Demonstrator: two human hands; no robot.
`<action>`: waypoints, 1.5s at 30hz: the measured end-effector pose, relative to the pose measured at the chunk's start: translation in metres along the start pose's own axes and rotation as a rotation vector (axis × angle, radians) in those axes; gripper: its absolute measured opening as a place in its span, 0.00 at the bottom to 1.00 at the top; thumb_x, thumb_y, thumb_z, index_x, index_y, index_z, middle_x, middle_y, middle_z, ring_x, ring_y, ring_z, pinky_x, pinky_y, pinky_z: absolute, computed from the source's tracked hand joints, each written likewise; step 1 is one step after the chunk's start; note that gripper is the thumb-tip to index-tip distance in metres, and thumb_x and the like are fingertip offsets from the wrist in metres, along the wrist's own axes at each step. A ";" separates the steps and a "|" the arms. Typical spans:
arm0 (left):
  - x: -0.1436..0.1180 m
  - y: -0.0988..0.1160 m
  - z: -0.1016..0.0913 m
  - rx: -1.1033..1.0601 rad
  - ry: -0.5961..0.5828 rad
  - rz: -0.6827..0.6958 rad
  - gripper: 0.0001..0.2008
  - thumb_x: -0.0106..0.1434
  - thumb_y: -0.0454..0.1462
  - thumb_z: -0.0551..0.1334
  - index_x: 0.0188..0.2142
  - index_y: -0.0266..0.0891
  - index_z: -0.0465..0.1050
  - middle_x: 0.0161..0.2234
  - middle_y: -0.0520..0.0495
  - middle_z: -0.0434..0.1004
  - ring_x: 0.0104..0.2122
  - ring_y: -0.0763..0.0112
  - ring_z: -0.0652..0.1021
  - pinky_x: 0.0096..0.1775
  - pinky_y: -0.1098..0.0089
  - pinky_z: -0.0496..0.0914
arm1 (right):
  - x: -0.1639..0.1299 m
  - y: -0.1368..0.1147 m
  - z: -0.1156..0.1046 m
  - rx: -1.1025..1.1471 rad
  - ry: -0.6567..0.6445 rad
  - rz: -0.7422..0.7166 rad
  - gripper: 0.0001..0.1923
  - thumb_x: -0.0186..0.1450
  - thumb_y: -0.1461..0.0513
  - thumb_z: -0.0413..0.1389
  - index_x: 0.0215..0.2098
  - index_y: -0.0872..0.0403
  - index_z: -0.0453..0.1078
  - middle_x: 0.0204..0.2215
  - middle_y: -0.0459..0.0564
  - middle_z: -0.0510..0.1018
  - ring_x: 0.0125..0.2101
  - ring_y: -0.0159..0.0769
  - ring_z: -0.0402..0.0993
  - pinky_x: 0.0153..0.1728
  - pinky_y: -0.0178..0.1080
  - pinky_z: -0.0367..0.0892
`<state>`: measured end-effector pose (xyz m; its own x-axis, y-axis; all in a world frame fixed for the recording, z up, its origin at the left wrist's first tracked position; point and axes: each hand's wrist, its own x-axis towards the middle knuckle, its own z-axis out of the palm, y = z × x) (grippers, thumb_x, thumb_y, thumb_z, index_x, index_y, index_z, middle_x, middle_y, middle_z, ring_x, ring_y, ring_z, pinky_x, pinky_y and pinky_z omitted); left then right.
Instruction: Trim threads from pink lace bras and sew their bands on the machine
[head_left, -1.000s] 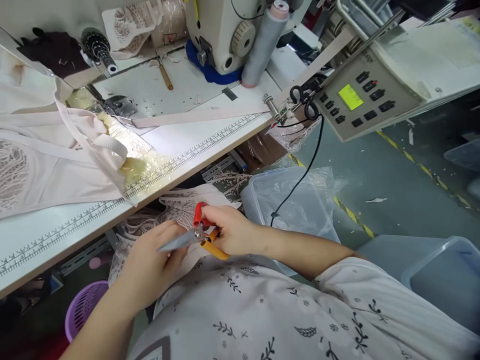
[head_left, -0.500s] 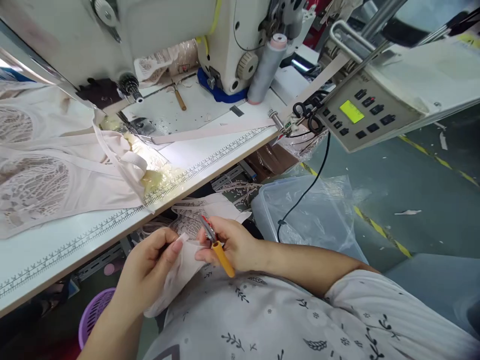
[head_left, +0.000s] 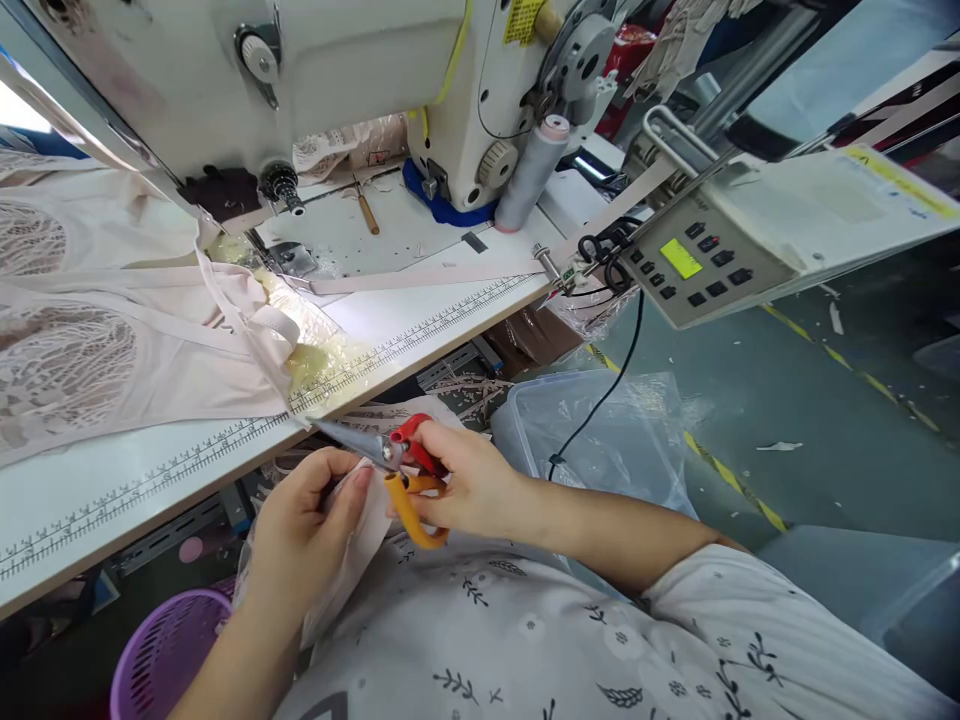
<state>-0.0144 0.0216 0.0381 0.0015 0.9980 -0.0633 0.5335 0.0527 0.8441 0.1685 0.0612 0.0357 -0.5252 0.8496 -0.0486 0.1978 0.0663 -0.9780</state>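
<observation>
While I sit low at the white table [head_left: 420,335], its front edge carries a printed ruler strip [head_left: 187,455] with numbers too small to read. Sewing machine [head_left: 337,70] stands at the back, off-white, with a yellow sticker [head_left: 523,18] on its head, print unreadable. Grey thread cone [head_left: 531,175] upright beside the machine on the table. Pale pink garment with lace panels [head_left: 112,340] spread at the left, a strap of it running under the machine's foot. Long beige band [head_left: 420,277] lies flat across the table toward the right edge. Control box [head_left: 694,270] hangs off the table's right end: lit green display, rows of dark buttons, no legible text. Black cable [head_left: 611,385] drops from it.

Floor [head_left: 750,390] is grey-green, with a yellow and black striped line and scraps of paper. Clear plastic bin [head_left: 600,440] stands just right of my knees; purple basket [head_left: 161,650] low at the left.

Left hand [head_left: 300,530]: fingers pinched together on a pale fabric piece [head_left: 352,545], held over my lap below the table edge. Right hand [head_left: 469,485]: fingers clamped on the scissors [head_left: 397,470], red and orange handles, blades closed and pointing left, just above the fabric piece.
</observation>
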 end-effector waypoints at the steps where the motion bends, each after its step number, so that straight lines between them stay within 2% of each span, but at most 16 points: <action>1: 0.000 0.000 0.001 0.003 0.012 0.002 0.11 0.62 0.44 0.58 0.30 0.40 0.71 0.24 0.52 0.73 0.25 0.73 0.72 0.27 0.73 0.65 | 0.000 0.001 0.001 0.006 0.010 0.007 0.14 0.51 0.64 0.58 0.27 0.51 0.55 0.26 0.41 0.66 0.23 0.26 0.60 0.22 0.30 0.60; 4: 0.001 0.001 -0.002 0.025 0.032 0.070 0.09 0.62 0.42 0.58 0.29 0.40 0.70 0.24 0.52 0.71 0.24 0.74 0.71 0.26 0.73 0.65 | 0.002 0.003 0.001 0.002 0.009 0.036 0.13 0.51 0.64 0.57 0.26 0.51 0.53 0.23 0.39 0.65 0.21 0.26 0.59 0.21 0.30 0.59; 8: 0.007 0.003 -0.012 -0.025 -0.085 0.134 0.06 0.62 0.39 0.59 0.30 0.41 0.71 0.25 0.53 0.69 0.24 0.76 0.69 0.26 0.75 0.64 | 0.003 -0.002 -0.006 -0.074 -0.016 0.074 0.12 0.52 0.65 0.56 0.26 0.52 0.55 0.21 0.39 0.63 0.22 0.27 0.58 0.22 0.31 0.59; 11: 0.010 0.003 -0.015 -0.152 -0.163 0.046 0.07 0.61 0.40 0.60 0.30 0.41 0.72 0.28 0.52 0.71 0.26 0.75 0.70 0.27 0.75 0.64 | 0.000 -0.007 -0.012 -0.075 -0.066 0.094 0.11 0.51 0.65 0.58 0.28 0.53 0.58 0.24 0.41 0.67 0.24 0.28 0.61 0.24 0.31 0.60; 15: 0.010 -0.002 -0.005 -0.398 -0.267 -0.188 0.11 0.59 0.45 0.62 0.30 0.39 0.72 0.27 0.51 0.71 0.25 0.75 0.69 0.27 0.74 0.65 | -0.002 -0.007 -0.021 -0.049 -0.108 0.122 0.11 0.52 0.64 0.59 0.28 0.53 0.59 0.25 0.41 0.69 0.25 0.28 0.63 0.26 0.31 0.60; 18: 0.008 -0.009 0.007 -0.500 -0.300 -0.289 0.13 0.57 0.47 0.63 0.30 0.38 0.72 0.23 0.52 0.69 0.23 0.76 0.67 0.25 0.75 0.63 | 0.000 0.000 -0.030 -0.097 -0.216 0.154 0.14 0.53 0.58 0.60 0.26 0.53 0.57 0.22 0.40 0.65 0.24 0.27 0.60 0.24 0.31 0.58; 23: 0.008 -0.013 0.016 -0.494 -0.307 -0.282 0.14 0.57 0.47 0.62 0.29 0.38 0.73 0.23 0.52 0.70 0.23 0.76 0.66 0.26 0.75 0.62 | 0.004 0.017 -0.051 -0.375 -0.498 0.152 0.28 0.48 0.44 0.62 0.24 0.52 0.51 0.21 0.39 0.60 0.22 0.26 0.53 0.22 0.31 0.53; 26: 0.010 -0.010 0.015 -0.462 -0.309 -0.265 0.14 0.58 0.47 0.61 0.27 0.38 0.72 0.23 0.53 0.68 0.23 0.76 0.65 0.27 0.75 0.61 | 0.001 0.026 -0.062 -0.503 -0.653 0.120 0.28 0.53 0.41 0.57 0.25 0.51 0.51 0.22 0.40 0.60 0.22 0.27 0.54 0.24 0.32 0.53; 29: 0.011 -0.008 0.015 -0.437 -0.304 -0.284 0.15 0.57 0.48 0.60 0.26 0.37 0.71 0.21 0.54 0.66 0.22 0.77 0.64 0.25 0.75 0.59 | -0.004 0.028 -0.067 -0.566 -0.743 0.136 0.27 0.55 0.40 0.53 0.25 0.52 0.51 0.22 0.41 0.60 0.22 0.28 0.54 0.25 0.33 0.53; 37: 0.011 -0.009 0.016 -0.426 -0.268 -0.370 0.16 0.55 0.48 0.61 0.24 0.38 0.69 0.19 0.54 0.64 0.19 0.77 0.63 0.22 0.75 0.57 | -0.007 0.020 -0.070 -0.606 -0.710 0.183 0.25 0.57 0.42 0.54 0.23 0.52 0.51 0.19 0.40 0.58 0.20 0.27 0.51 0.21 0.32 0.49; 43: 0.015 -0.002 0.012 -0.569 -0.367 -0.434 0.15 0.53 0.47 0.64 0.25 0.37 0.71 0.19 0.53 0.67 0.19 0.78 0.63 0.22 0.76 0.58 | -0.007 0.019 -0.073 -0.634 -0.714 0.172 0.24 0.60 0.44 0.51 0.22 0.52 0.51 0.19 0.40 0.58 0.20 0.27 0.52 0.22 0.32 0.50; 45: 0.015 -0.002 0.014 -0.582 -0.366 -0.441 0.15 0.52 0.47 0.64 0.25 0.36 0.71 0.19 0.53 0.66 0.19 0.79 0.63 0.22 0.76 0.57 | -0.006 0.016 -0.074 -0.675 -0.720 0.170 0.24 0.59 0.44 0.51 0.23 0.52 0.52 0.19 0.41 0.58 0.20 0.27 0.52 0.22 0.33 0.49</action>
<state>-0.0041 0.0360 0.0278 0.2238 0.8118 -0.5393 0.0250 0.5484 0.8359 0.2358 0.0961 0.0349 -0.7783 0.3706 -0.5068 0.6278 0.4467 -0.6375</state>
